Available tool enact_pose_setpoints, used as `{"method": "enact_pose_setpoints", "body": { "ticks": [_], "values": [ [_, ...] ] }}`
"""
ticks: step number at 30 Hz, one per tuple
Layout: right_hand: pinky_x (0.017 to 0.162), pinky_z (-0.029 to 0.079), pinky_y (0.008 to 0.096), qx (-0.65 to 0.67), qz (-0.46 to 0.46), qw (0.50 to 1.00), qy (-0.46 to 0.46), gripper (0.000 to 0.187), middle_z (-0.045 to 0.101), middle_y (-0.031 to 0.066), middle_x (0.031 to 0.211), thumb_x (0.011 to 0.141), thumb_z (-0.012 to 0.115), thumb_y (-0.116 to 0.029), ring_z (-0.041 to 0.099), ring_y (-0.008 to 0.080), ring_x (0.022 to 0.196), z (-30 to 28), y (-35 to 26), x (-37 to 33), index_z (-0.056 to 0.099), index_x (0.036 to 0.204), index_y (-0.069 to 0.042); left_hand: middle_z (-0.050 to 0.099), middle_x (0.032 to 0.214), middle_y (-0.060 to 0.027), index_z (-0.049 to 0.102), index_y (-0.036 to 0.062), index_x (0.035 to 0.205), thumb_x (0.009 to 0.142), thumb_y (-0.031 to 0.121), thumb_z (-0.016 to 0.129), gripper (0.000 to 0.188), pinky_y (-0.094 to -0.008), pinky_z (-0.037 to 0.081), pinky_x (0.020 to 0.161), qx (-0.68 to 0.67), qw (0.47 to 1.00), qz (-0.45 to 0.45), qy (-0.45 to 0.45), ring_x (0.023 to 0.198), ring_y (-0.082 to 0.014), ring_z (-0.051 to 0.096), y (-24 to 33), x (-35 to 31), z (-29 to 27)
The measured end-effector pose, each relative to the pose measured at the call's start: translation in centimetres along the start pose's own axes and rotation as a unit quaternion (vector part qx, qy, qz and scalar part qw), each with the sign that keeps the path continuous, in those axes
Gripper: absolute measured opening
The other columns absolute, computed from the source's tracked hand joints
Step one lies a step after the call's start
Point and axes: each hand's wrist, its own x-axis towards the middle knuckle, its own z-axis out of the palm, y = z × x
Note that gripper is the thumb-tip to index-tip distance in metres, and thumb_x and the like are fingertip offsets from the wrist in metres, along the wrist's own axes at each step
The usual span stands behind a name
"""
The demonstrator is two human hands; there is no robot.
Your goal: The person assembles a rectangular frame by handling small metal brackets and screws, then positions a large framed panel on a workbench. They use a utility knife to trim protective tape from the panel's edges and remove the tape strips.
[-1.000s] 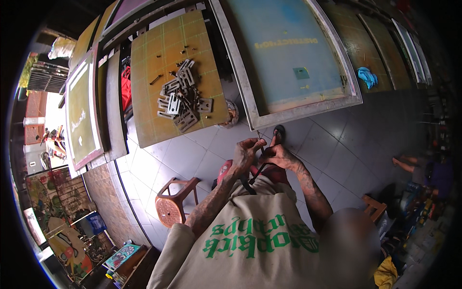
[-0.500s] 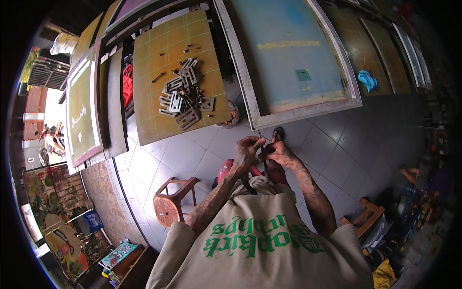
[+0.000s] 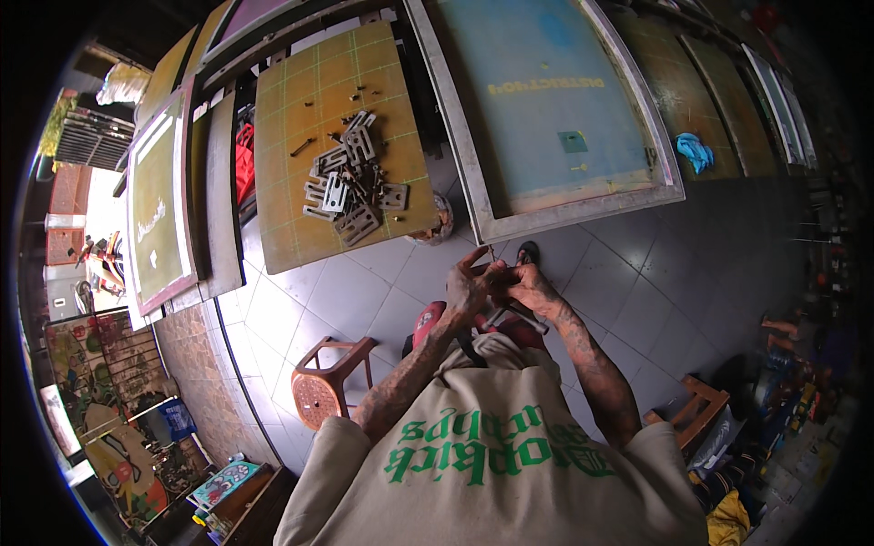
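Note:
My left hand [image 3: 467, 286] and my right hand [image 3: 533, 288] meet in front of my chest, fingertips pinched together on a small metal part [image 3: 492, 267] too small to identify. They hover just below the near corner of a large aluminium screen frame with blue mesh [image 3: 555, 214]. A red power tool [image 3: 426, 325] with a metal shaft [image 3: 515, 315] lies across my lap under the hands. To the left of the frame, a pile of flat metal brackets [image 3: 350, 189] and loose screws rests on a yellow-green gridded board [image 3: 291, 118].
A red-brown plastic stool [image 3: 324, 386] stands on the grey tiled floor at lower left, a wooden stool [image 3: 694, 408] at lower right. A blue cloth [image 3: 694, 151] lies on another frame. More screen frames [image 3: 159, 205] lean at the left. A sandalled foot [image 3: 527, 252] shows above my hands.
Both hands stay together at the frame corner, with only small finger movements. A person seen at the right edge a second ago is mostly out of view.

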Motion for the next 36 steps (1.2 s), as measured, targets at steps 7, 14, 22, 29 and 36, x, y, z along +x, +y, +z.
{"method": "enact_pose_setpoints", "body": {
  "ticks": [7, 14, 22, 29, 36],
  "values": [
    [0.091, 0.054, 0.0367, 0.187, 0.062, 0.978, -0.062, 0.022, 0.065, 0.0136, 0.111, 0.092, 0.056, -0.002, 0.065, 0.024, 0.102, -1.8, 0.4, -0.2, 0.06, 0.113, 0.004, 0.064, 0.117, -0.0184, 0.031, -0.0083, 0.14, 0.086, 0.028, 0.072, 0.077, -0.0327, 0.053, 0.08, -0.142, 0.988, -0.01, -0.053, 0.092, -0.0238, 0.067, 0.6, -0.7, 0.1],
    [0.081, 0.054, 0.0283, 0.062, -0.004, 0.998, 0.028, 0.019, 0.07, 0.0071, 0.093, 0.084, 0.067, -0.003, 0.066, 0.0153, 0.089, -0.4, -0.3, -0.4, 0.067, 0.102, 0.001, 0.066, 0.11, -0.0178, 0.027, -0.0027, 0.142, 0.084, 0.024, 0.074, 0.079, -0.0293, 0.053, 0.075, -0.017, 1.0, 0.003, 0.008, 0.093, -0.0196, 0.065, -1.9, 0.6, -0.7],
    [0.079, 0.051, 0.0252, 0.007, 0.01, 0.998, 0.064, 0.016, 0.07, 0.0058, 0.09, 0.083, 0.068, -0.004, 0.065, 0.0118, 0.086, -0.7, 1.4, 0.6, 0.069, 0.098, 0.0, 0.067, 0.108, -0.0202, 0.03, -0.0056, 0.141, 0.085, 0.025, 0.073, 0.077, -0.0328, 0.052, 0.084, 0.004, 1.0, -0.02, -0.007, 0.098, -0.0225, 0.064, 0.7, -0.6, 0.1],
    [0.077, 0.051, 0.0249, 0.146, 0.01, 0.988, -0.048, 0.018, 0.069, 0.008, 0.103, 0.09, 0.06, -0.008, 0.065, 0.0118, 0.087, -1.1, 0.4, -0.1, 0.067, 0.105, 0.0, 0.067, 0.108, -0.0175, 0.031, -0.0022, 0.141, 0.082, 0.022, 0.077, 0.078, -0.0296, 0.053, 0.069, -0.169, 0.984, -0.019, -0.046, 0.089, -0.0184, 0.065, -1.0, 0.0, -0.4],
    [0.076, 0.051, 0.0245, -0.033, 0.105, 0.991, 0.069, 0.02, 0.068, 0.0094, 0.107, 0.091, 0.062, -0.013, 0.066, 0.0131, 0.091, 0.0, -1.3, -0.4, 0.066, 0.105, 0.0, 0.067, 0.11, -0.0163, 0.031, 0.0002, 0.142, 0.089, 0.02, 0.069, 0.068, -0.0282, 0.052, 0.065, -0.043, 0.998, -0.03, -0.02, 0.082, -0.0179, 0.067, -0.6, 0.0, 0.0]
  ]
}}
